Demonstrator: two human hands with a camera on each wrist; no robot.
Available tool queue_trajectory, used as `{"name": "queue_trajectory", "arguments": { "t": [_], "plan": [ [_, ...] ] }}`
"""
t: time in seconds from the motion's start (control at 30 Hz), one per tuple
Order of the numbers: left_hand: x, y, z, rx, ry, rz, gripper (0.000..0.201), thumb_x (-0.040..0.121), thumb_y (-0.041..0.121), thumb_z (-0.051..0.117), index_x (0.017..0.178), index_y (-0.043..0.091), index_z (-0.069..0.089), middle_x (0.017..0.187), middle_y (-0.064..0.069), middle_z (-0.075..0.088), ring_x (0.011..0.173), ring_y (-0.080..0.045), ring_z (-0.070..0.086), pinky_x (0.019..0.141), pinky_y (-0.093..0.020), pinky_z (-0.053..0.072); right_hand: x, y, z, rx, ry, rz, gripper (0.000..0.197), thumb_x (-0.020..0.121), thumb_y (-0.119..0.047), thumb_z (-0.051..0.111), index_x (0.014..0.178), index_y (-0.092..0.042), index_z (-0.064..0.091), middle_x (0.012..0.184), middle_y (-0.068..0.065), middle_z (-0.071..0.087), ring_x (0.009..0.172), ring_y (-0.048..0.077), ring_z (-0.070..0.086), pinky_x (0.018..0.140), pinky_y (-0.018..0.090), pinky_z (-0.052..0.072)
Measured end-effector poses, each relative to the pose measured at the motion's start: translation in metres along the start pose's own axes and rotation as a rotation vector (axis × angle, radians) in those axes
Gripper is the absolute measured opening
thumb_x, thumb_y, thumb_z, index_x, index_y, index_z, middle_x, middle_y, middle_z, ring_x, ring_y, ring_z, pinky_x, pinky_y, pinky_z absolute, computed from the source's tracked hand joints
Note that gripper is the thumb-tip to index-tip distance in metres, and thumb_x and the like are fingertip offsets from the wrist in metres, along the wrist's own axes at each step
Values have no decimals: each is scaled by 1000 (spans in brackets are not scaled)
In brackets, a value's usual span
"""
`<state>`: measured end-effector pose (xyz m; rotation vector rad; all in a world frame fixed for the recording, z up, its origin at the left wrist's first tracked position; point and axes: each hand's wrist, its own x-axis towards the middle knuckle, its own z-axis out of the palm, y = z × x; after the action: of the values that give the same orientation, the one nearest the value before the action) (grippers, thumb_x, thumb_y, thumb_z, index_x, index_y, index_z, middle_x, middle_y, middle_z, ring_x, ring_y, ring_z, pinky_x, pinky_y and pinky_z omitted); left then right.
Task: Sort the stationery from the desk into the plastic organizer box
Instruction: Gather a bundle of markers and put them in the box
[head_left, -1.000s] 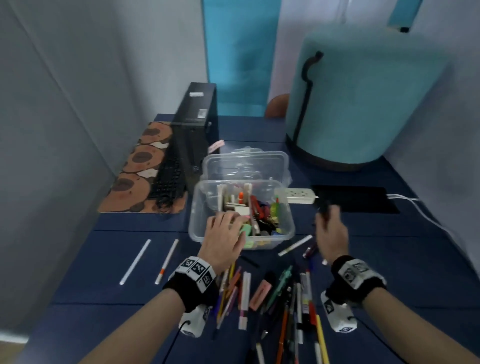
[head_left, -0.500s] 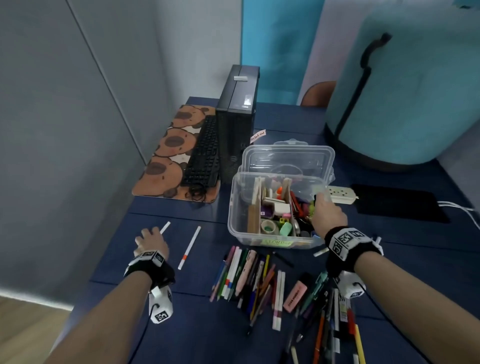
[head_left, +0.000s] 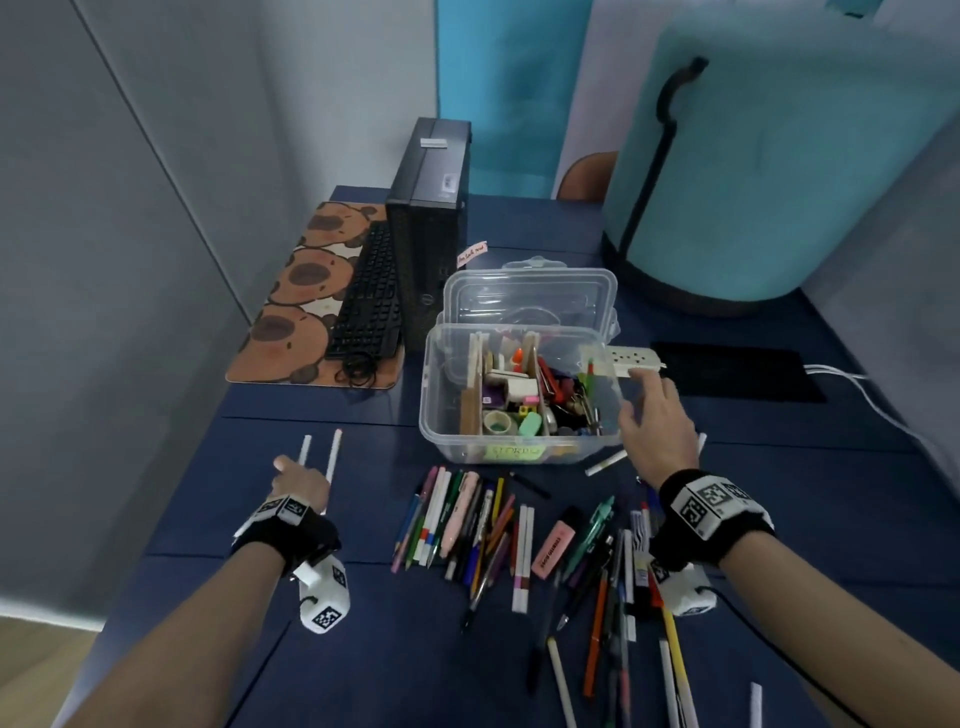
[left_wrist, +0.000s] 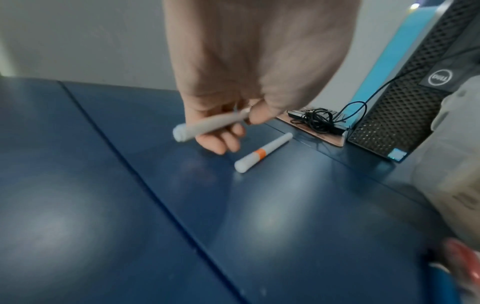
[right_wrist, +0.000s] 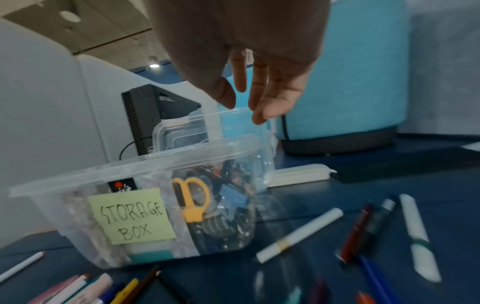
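Observation:
The clear plastic organizer box stands mid-desk, with several small stationery items in it; a green "STORAGE BOX" note shows on its front wall. My left hand is far left on the desk and pinches a plain white pen lifted off the surface. A second white pen with an orange band lies just beside it. My right hand hovers over the box's right rim, fingers relaxed and empty. A pile of pens and pencils lies in front of the box.
A black computer tower, a keyboard and a brown mat stand behind left. The box's lid leans behind it. A white power strip, a black pad and a big teal cylinder are right.
My left hand left the box, went to the far left and picked up the plain white pen. My right hand carried a dark item to the box and now hovers empty.

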<state>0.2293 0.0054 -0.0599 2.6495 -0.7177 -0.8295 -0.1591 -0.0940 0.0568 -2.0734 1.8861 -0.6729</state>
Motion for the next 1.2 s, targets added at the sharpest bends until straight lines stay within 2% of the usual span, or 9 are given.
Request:
{"name": "queue_trajectory", "arguments": {
  "t": [0.13, 0.23, 0.4, 0.53, 0.7, 0.83, 0.97, 1.07, 1.2],
  "plan": [
    [-20, -8, 7, 25, 23, -5, 60, 96, 28, 45, 141, -5, 22, 142, -31, 27, 122, -52, 40, 100, -53, 34, -26, 59, -15, 26, -37, 151, 22, 94, -20, 48, 115, -19, 56, 113, 6, 55, 96, 29, 57, 85, 42, 47],
    [-22, -17, 14, 90, 21, 32, 72, 93, 39, 54, 139, -6, 24, 140, -31, 26, 116, -54, 44, 97, -55, 37, -50, 104, -32, -50, -258, 340, 12, 92, -26, 48, 88, -21, 58, 100, 9, 61, 91, 32, 58, 80, 39, 49],
    [-20, -8, 21, 86, -13, 95, 63, 93, 28, 57, 133, -11, 28, 135, -37, 33, 113, -52, 46, 91, -52, 39, -111, 147, -58, -304, -798, 577, 35, 84, -46, 60, 73, -13, 57, 68, 6, 62, 60, 22, 61, 58, 26, 47],
    [-30, 8, 28, 152, -25, 67, 46, 95, 11, 50, 131, -13, 35, 136, -37, 34, 121, -47, 41, 100, -50, 33, -158, 148, -52, -379, -1094, 628, 35, 82, -43, 69, 68, -13, 57, 57, -1, 58, 48, 12, 54, 49, 20, 44],
    [-38, 14, 37, 182, -48, 100, 38, 96, 4, 44, 127, -17, 38, 133, -37, 39, 121, -46, 42, 103, -49, 36, -162, 155, -29, -247, -1019, 668, 25, 88, -21, 61, 66, -12, 53, 60, 1, 58, 56, 14, 59, 55, 24, 52],
    [-40, 8, 31, 38, -33, 107, 39, 94, 12, 50, 121, -15, 40, 121, -39, 50, 109, -50, 52, 89, -46, 42, -125, 146, -38, 72, -690, 710, 25, 87, -16, 51, 63, -9, 50, 52, 5, 51, 41, 18, 47, 41, 19, 37],
    [-45, 3, 18, -75, 34, 165, 35, 93, 18, 53, 117, -8, 53, 115, -34, 56, 107, -49, 53, 89, -44, 42, -87, 127, -49, 572, -330, 766, 17, 90, -14, 54, 80, -1, 58, 64, 14, 60, 55, 25, 60, 53, 27, 48],
    [-46, 4, 11, -208, 38, 200, 25, 90, 20, 58, 105, 0, 63, 109, -29, 61, 102, -46, 56, 89, -44, 44, -77, 112, -45, 864, -279, 811, 21, 95, -14, 52, 78, -2, 55, 70, 15, 58, 69, 30, 61, 65, 35, 51],
    [-59, 7, 11, -520, -142, 205, 10, 92, 15, 58, 93, 6, 65, 92, -20, 66, 68, -33, 53, 49, -24, 42, -88, 92, -22, 994, -392, 884, 28, 99, -19, 46, 73, -10, 49, 70, 13, 48, 71, 29, 53, 71, 39, 46]
  ]
}}
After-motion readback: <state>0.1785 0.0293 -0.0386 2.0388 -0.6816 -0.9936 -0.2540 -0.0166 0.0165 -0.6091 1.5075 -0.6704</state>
